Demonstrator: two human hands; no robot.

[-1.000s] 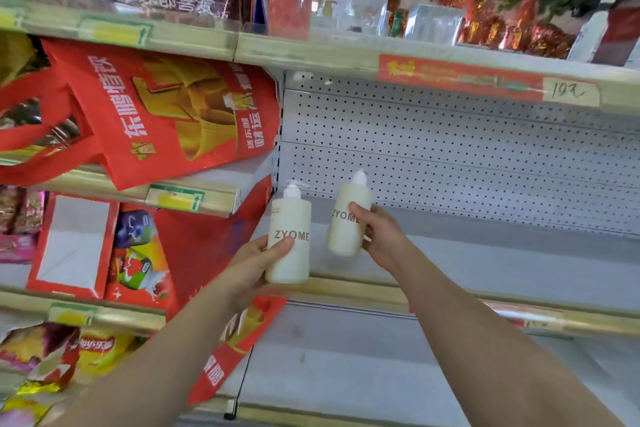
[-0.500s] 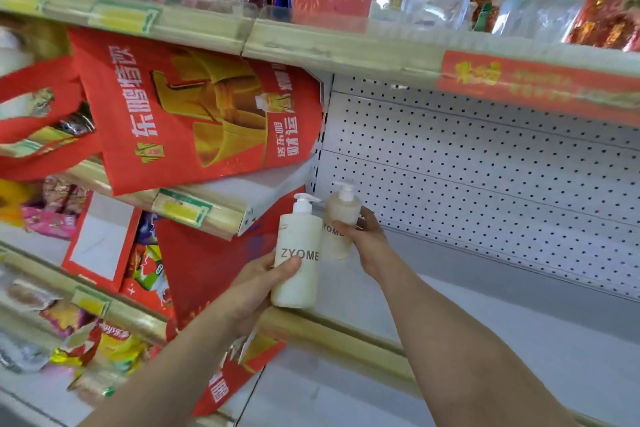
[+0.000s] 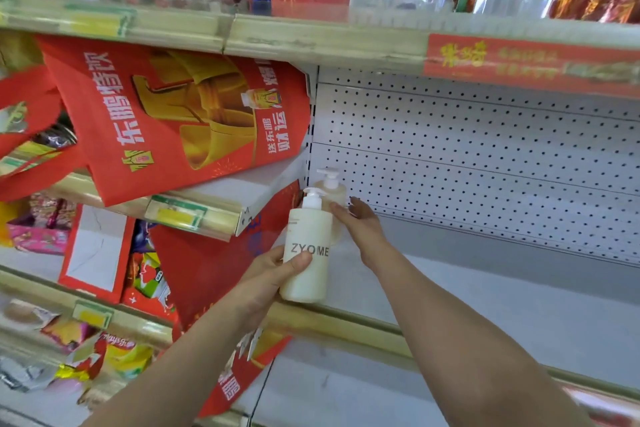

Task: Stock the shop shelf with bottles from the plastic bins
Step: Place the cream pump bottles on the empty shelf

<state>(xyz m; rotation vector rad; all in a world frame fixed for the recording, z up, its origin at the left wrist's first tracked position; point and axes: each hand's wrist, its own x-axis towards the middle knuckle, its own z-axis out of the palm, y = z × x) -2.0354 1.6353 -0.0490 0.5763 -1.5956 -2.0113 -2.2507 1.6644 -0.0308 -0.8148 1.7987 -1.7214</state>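
My left hand [image 3: 266,282] grips a cream pump bottle marked ZYOME [image 3: 306,253], held upright just above the front lip of the white shelf [image 3: 485,305]. Behind it a second cream pump bottle [image 3: 334,194] stands at the shelf's back left corner, close to the perforated back panel [image 3: 485,163]. My right hand [image 3: 360,222] rests against this second bottle with its fingers loosely around the side; the bottle's lower part is hidden by the front bottle.
Red printed bags [image 3: 180,114] hang from the neighbouring bay on the left and overlap the shelf's left end. Above runs another shelf edge [image 3: 329,42] with a red price strip. Snack packets [image 3: 86,350] fill the lower left shelves.
The right hand has carried its bottle back to the shelf's rear left corner and loosened its grip. The left hand's bottle has moved slightly towards the shelf. The view has shifted left and closer.
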